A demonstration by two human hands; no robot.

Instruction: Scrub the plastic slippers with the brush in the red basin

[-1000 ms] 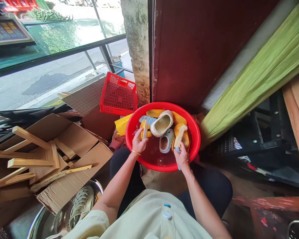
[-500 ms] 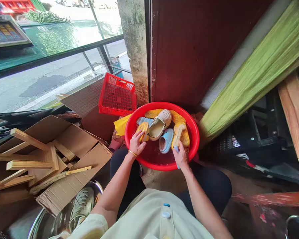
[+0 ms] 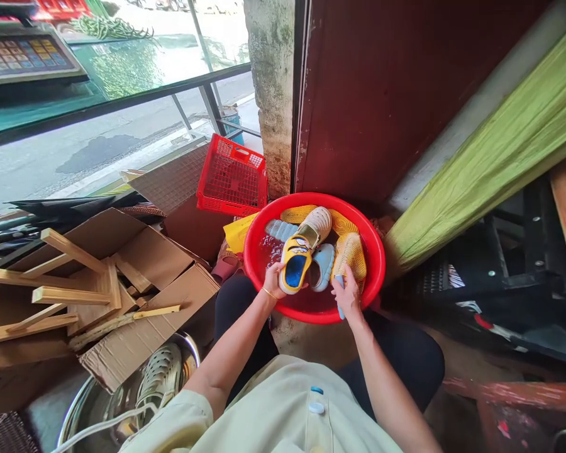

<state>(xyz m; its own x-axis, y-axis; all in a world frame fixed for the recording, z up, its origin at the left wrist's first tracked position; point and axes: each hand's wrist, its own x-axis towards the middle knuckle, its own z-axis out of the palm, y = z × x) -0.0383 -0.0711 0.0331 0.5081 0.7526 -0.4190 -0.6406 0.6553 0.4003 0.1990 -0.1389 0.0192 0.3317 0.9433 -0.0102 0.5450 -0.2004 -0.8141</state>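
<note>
My left hand [image 3: 276,281] is closed around a small yellow clog [image 3: 296,263] with a blue inside and a white-and-dark picture on its toe, raised over the red basin [image 3: 381,258]. In my right hand [image 3: 348,296] is a brush [image 3: 341,297] with a light blue handle; its head, partly hard to make out, lies over the yellow clogs at the basin's right. A beige clog [image 3: 319,223], a light blue clog [image 3: 322,265] and several yellow clogs [image 3: 356,251] are in the basin, with water around them. Another light blue clog [image 3: 282,230] lies sole up at the left.
A red plastic crate [image 3: 233,176] stands behind the basin at left. Cardboard [image 3: 165,302] and a wooden stool [image 3: 82,283] lie to my left, above a metal bowl [image 3: 191,352] holding a pale shoe [image 3: 160,377]. A green curtain [image 3: 481,157] hangs at right.
My left hand has picked up the yellow clog from the basin and turned it so its opening faces me. My right hand stays low at the basin's right with the brush. The view has shifted slightly.
</note>
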